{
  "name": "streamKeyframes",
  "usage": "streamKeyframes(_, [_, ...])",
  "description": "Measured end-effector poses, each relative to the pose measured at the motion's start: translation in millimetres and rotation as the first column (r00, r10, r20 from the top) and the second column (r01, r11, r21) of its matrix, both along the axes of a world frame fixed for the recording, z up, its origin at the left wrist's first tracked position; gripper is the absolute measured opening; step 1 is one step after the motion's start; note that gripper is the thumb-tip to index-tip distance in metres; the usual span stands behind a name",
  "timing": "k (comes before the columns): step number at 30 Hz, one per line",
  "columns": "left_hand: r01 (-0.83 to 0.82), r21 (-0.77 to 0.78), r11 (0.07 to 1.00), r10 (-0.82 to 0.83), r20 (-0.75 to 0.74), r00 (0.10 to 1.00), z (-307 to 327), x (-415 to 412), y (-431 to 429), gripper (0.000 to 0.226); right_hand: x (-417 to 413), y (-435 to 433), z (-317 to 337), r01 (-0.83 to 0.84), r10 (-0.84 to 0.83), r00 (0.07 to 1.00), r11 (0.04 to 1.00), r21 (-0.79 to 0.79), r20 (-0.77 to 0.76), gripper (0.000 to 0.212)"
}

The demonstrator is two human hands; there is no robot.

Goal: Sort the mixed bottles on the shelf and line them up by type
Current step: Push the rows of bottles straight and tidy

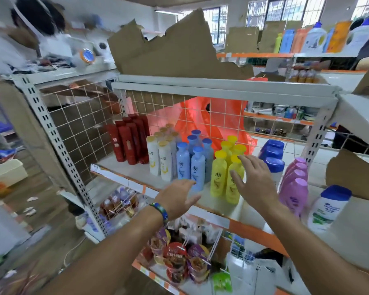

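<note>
Bottles stand grouped by type on the white shelf (134, 173): red bottles (128, 141) at the left, then white gold-capped bottles (161, 159), light blue bottles (191, 161), yellow bottles (226, 167), dark-blue-capped bottles (272, 155) and pink bottles (294, 184). One white bottle with a blue cap (328, 207) stands alone at the right front. My left hand (179, 198) hovers with straight fingers before the front light blue bottle. My right hand (252, 177) is spread open against the front yellow bottle. Neither hand holds anything.
A wire grid backs the shelf, with an orange plastic bag (200, 120) behind it. Torn cardboard (168, 52) lies on the top shelf. Snack packets (179, 260) and small bottles fill the shelf below. A person (19, 35) stands at the upper left.
</note>
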State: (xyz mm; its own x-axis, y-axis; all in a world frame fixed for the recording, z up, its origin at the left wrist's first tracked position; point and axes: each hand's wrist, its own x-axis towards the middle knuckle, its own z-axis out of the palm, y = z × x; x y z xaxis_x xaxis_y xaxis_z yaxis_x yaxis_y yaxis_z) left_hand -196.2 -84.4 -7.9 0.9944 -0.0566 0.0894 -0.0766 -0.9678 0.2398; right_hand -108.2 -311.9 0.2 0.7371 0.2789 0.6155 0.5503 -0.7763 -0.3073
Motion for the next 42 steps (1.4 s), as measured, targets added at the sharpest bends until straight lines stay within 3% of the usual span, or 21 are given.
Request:
streamKeyframes(4, [-0.024,0.092,0.995,0.025,-0.003,1.000,3,3,32,0.068,-6,23,-8,0.104,-0.121,0.990,0.972,-0.213,-0.069,0.075])
streamKeyframes(18, [0.054,0.105,0.993,-0.052,-0.015,0.999,11,14,137,0.073,-39,114,-13,0.226,-0.350,0.892,0.894,-0.387,-0.286,0.083])
streamKeyframes(24, [0.121,0.084,0.989,-0.121,-0.007,0.993,8,16,160,0.076,-52,147,-2,0.272,-0.405,0.870,0.870,-0.411,-0.282,0.082])
streamKeyframes(36, [0.074,-0.109,0.991,-0.064,0.093,0.994,1,5,178,0.062,-54,177,11,0.199,-0.295,0.927,0.910,-0.364,-0.230,0.075])
streamKeyframes(42, [-0.032,-0.099,0.995,0.040,0.087,0.995,-6,1,205,0.059,-19,209,29,0.068,-0.107,0.978,0.975,-0.209,-0.181,0.059])
